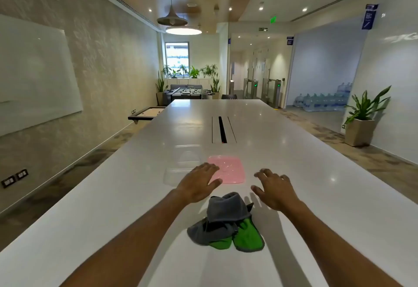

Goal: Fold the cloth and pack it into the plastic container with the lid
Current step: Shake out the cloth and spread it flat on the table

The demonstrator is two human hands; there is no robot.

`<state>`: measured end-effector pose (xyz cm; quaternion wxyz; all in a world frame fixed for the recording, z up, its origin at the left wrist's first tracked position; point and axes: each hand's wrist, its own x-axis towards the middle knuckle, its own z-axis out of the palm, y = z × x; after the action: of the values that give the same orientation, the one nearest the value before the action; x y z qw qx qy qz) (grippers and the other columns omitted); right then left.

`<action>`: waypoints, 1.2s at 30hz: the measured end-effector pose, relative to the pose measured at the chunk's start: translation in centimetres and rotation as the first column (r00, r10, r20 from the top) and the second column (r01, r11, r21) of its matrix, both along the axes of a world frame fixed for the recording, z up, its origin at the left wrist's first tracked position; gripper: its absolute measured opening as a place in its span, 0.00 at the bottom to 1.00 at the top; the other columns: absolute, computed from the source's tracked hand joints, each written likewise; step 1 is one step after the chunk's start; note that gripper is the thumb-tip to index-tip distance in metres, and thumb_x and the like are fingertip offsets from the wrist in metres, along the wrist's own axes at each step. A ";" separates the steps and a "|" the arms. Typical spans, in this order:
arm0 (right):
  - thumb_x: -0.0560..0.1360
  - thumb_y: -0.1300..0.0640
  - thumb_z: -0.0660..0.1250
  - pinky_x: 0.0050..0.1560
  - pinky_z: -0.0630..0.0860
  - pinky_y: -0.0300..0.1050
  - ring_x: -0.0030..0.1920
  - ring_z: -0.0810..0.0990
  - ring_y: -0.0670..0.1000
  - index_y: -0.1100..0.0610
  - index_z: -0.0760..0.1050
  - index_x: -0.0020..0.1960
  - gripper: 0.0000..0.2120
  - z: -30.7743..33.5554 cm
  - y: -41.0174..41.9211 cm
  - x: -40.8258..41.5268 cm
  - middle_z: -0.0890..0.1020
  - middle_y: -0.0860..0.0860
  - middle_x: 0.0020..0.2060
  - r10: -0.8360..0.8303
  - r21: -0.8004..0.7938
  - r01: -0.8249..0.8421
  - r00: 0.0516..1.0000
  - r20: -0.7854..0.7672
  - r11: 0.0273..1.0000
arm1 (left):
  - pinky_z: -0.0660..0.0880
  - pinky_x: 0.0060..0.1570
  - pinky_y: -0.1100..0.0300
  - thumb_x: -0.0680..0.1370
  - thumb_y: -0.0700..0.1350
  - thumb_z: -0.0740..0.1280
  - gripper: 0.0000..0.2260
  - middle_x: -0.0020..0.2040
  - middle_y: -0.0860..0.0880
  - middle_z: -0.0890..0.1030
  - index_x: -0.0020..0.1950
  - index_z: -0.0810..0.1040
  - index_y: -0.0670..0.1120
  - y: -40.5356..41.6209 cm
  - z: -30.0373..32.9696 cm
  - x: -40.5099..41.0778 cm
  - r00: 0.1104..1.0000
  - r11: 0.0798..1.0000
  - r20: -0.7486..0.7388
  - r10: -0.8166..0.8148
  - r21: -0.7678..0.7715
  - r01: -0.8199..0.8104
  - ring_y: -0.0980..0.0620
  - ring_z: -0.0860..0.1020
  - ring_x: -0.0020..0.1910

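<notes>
A crumpled grey and green cloth lies on the white table close in front of me. Beyond it a pink lid lies flat. To the lid's left stands a clear plastic container, faint against the table. My left hand hovers palm down with fingers spread, over the container's near right corner and the lid's left edge. My right hand hovers palm down with fingers apart, to the right of the cloth and lid. Neither hand holds anything.
A black cable slot is set into the table's middle, beyond the lid. The long table runs far ahead. A potted plant stands on the floor to the right, a whiteboard hangs on the left wall.
</notes>
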<state>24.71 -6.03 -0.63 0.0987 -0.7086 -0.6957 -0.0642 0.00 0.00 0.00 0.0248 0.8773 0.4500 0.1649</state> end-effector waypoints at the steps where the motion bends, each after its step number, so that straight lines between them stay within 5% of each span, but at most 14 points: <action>1: 0.79 0.41 0.54 0.68 0.63 0.57 0.67 0.72 0.55 0.49 0.63 0.72 0.24 -0.3 -0.3 0.0 0.65 0.51 0.73 -0.009 -0.031 0.008 1.000 -0.012 0.999 | 0.61 0.72 0.49 0.80 0.59 0.53 0.24 0.75 0.48 0.66 0.73 0.64 0.49 -0.2 -0.4 0.1 1.000 1.000 0.002 -0.013 -0.016 0.013 0.48 0.62 0.74; 8: 0.80 0.49 0.55 0.65 0.67 0.53 0.65 0.74 0.53 0.49 0.65 0.71 0.20 -3.7 -0.6 0.7 0.68 0.50 0.72 0.016 -0.147 -0.025 0.998 -0.065 0.989 | 0.71 0.60 0.51 0.81 0.57 0.54 0.20 0.59 0.45 0.78 0.59 0.77 0.45 -0.9 -2.8 1.2 0.997 0.974 -0.009 -0.076 -0.216 0.072 0.49 0.74 0.58; 14: 0.78 0.53 0.59 0.62 0.71 0.50 0.63 0.76 0.53 0.47 0.67 0.70 0.20 -5.2 -0.6 0.1 0.71 0.48 0.69 0.060 -0.196 -0.084 0.991 -0.121 0.977 | 0.74 0.52 0.50 0.79 0.57 0.53 0.20 0.50 0.45 0.80 0.48 0.77 0.45 -2.1 -4.6 1.7 0.997 0.950 0.015 -0.072 -0.304 0.073 0.47 0.76 0.48; 25: 0.74 0.59 0.62 0.46 0.74 0.43 0.49 0.80 0.54 0.51 0.80 0.52 0.11 -6.4 0.2 -1.0 0.84 0.51 0.51 0.020 -0.097 -0.059 0.933 -0.360 0.994 | 0.76 0.54 0.50 0.78 0.57 0.57 0.18 0.52 0.47 0.82 0.55 0.79 0.47 -2.0 -6.3 1.4 0.989 0.899 0.138 -0.046 -0.427 0.102 0.49 0.79 0.49; 31: 0.72 0.62 0.64 0.46 0.77 0.46 0.44 0.82 0.53 0.56 0.82 0.45 0.08 -3.6 0.8 -2.1 0.85 0.52 0.43 0.085 0.086 -0.037 0.740 -0.667 0.996 | 0.76 0.49 0.63 0.72 0.54 0.68 0.12 0.48 0.52 0.83 0.51 0.82 0.51 -1.2 -4.6 1.9 0.928 0.821 0.371 0.032 -0.539 0.188 0.55 0.80 0.48; 36: 0.73 0.64 0.64 0.48 0.81 0.50 0.42 0.83 0.52 0.57 0.82 0.41 0.09 -0.1 1.1 -3.9 0.85 0.53 0.38 0.182 0.182 -0.046 0.464 -0.867 0.982 | 0.76 0.54 0.60 0.74 0.55 0.68 0.14 0.53 0.52 0.82 0.56 0.81 0.51 -1.0 -2.2 3.6 0.838 0.841 0.536 0.102 -0.497 0.216 0.54 0.79 0.52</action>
<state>20.82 -4.97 -0.68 0.4927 -0.5844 -0.5857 0.2695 3.61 -1.00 -2.21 0.4012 0.7647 0.4246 0.2720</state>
